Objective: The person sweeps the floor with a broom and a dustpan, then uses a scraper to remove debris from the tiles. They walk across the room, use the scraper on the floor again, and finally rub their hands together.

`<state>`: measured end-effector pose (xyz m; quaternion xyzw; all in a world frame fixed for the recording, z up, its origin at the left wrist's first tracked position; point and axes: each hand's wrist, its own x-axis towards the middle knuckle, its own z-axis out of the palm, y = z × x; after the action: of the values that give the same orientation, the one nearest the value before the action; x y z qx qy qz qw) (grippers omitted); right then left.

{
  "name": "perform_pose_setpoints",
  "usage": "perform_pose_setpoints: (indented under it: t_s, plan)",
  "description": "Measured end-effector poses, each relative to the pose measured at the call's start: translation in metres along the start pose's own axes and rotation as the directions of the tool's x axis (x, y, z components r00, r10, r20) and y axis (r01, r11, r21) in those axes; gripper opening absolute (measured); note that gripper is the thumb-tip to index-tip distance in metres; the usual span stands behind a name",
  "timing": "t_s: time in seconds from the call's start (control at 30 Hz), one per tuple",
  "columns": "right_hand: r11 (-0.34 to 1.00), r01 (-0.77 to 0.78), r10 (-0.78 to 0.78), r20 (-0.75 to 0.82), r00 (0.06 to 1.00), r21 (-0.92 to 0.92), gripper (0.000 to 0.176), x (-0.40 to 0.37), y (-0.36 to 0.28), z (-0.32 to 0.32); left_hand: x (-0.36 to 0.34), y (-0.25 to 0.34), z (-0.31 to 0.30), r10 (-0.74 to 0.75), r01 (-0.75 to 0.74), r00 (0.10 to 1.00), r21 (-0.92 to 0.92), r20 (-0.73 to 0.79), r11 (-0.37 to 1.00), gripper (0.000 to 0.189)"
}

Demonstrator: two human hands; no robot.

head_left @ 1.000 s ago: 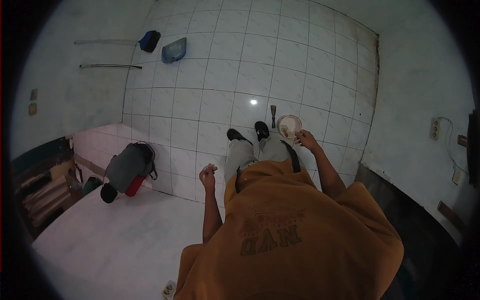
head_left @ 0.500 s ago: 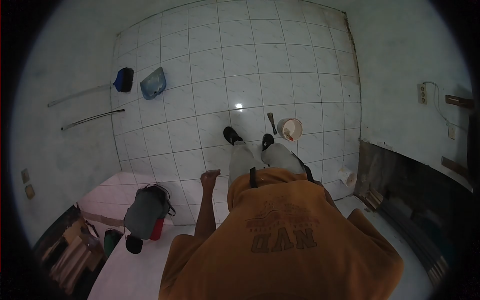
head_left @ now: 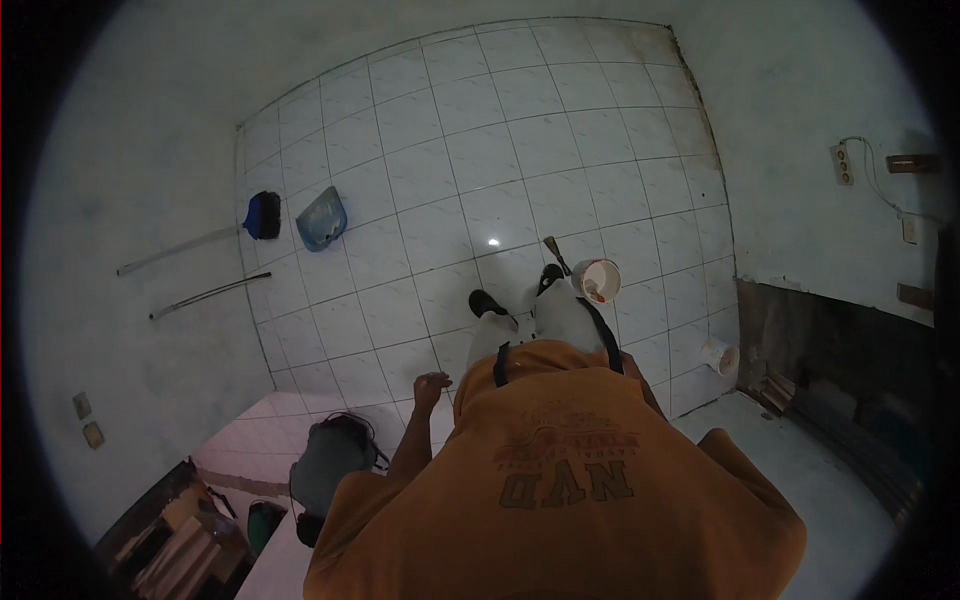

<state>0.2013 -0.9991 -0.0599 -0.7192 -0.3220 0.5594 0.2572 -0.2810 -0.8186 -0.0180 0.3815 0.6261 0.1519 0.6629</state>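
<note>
My left hand (head_left: pixel 432 384) hangs beside my orange shirt (head_left: pixel 560 430), over the tiled floor, with its fingers loosely bent and apart and nothing seen in it. On my right side only part of the forearm (head_left: pixel 642 385) shows; the hand is hidden behind the shirt and leg. In front of my right shoe (head_left: pixel 550 275) a paintbrush (head_left: pixel 556 252) lies on the tiles. Right beside it stands a small white bucket (head_left: pixel 612 284) with a bit of something orange inside. Neither hand touches the brush or the bucket.
A blue broom head (head_left: pixel 262 216) and a blue dustpan (head_left: pixel 321 220) sit by the left wall, near two long poles. Behind my left side is a grey backpack (head_left: pixel 330 465). A second white pail (head_left: pixel 720 356) and stacked long strips (head_left: pixel 860 450) are on the right.
My view has tilted and turned slightly, so the floor items appear lower. My feet have shifted closer to the brush and bucket. My left hand has swung a little, its fingers more bent.
</note>
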Motion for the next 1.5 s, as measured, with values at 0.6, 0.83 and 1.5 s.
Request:
perform_pose_setpoints:
  t_s: [0.6, 0.83, 1.5]
  plan:
    - [0.848, -0.380, 0.464, -0.170, 0.870, 0.368, 0.045, 0.172, -0.198, -0.091, 0.170, 0.214, 0.046, 0.125, -0.079, 0.978, 0.259, -0.164, 0.963, 0.019]
    - [0.810, -0.296, 0.420, -0.150, 0.895, 0.506, 0.042, 0.222, -0.222, -0.130, 0.264, 0.320, 0.052, 0.254, -0.216, 0.963, 0.302, -0.092, 0.928, 0.020]
    - [0.721, -0.353, 0.654, -0.415, 0.633, 0.597, 0.034, 0.172, -0.344, 0.084, 0.529, 0.523, 0.019, 0.134, -0.287, 0.904, 0.342, 0.406, 0.895, 0.018]
